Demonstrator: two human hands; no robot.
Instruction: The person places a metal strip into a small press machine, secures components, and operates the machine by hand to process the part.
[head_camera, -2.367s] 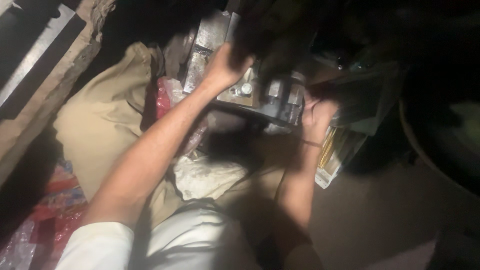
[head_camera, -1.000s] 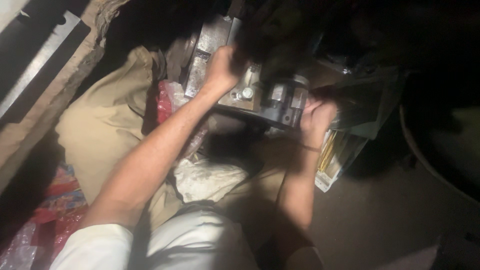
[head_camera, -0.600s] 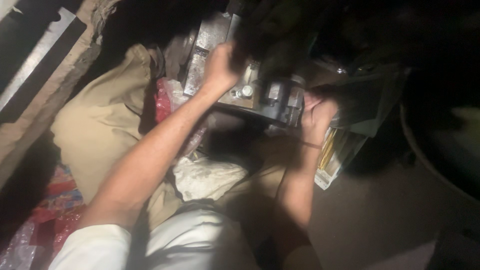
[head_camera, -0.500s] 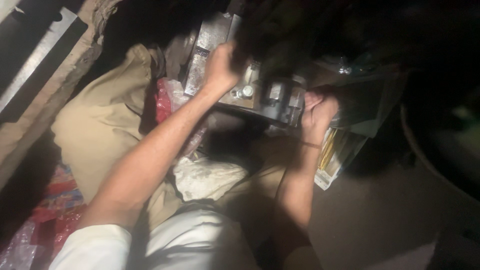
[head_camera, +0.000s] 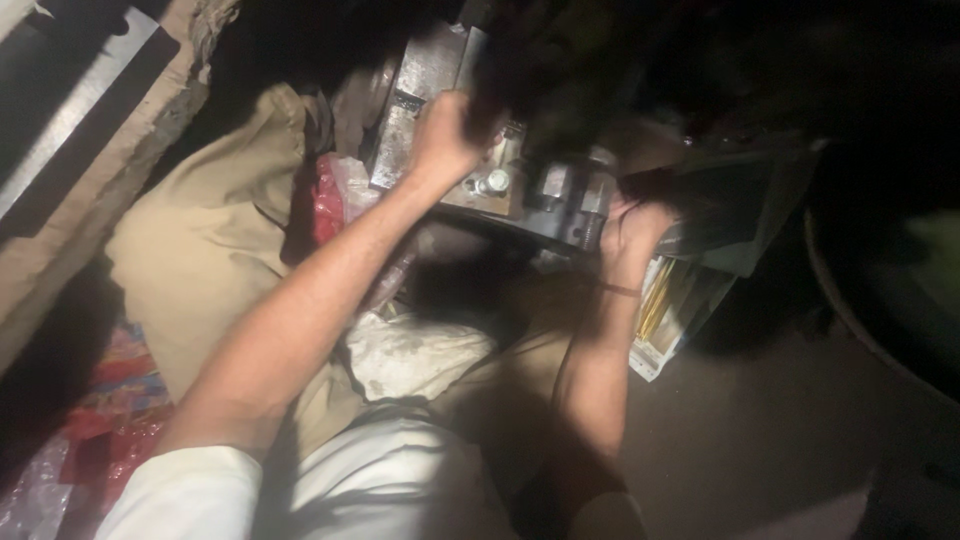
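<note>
Metal block (head_camera: 480, 150), grey and bolted, lay far centre over your lap. Your left hand (head_camera: 445, 135) pressed closed on its top; your right hand (head_camera: 630, 235) cupped its right end, fingers curled. Best kept both wrists low, block braced steady against your knees.

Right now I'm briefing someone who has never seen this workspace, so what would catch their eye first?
Both bare arms reach up the middle of the view to a grey metal machine block with bolts, the one lit thing against the dark. The left hand rests on its top and the right hand grips its lower right edge. A red plastic wrapper lies left of the block, and a white crumpled cloth lies between the arms.
</note>
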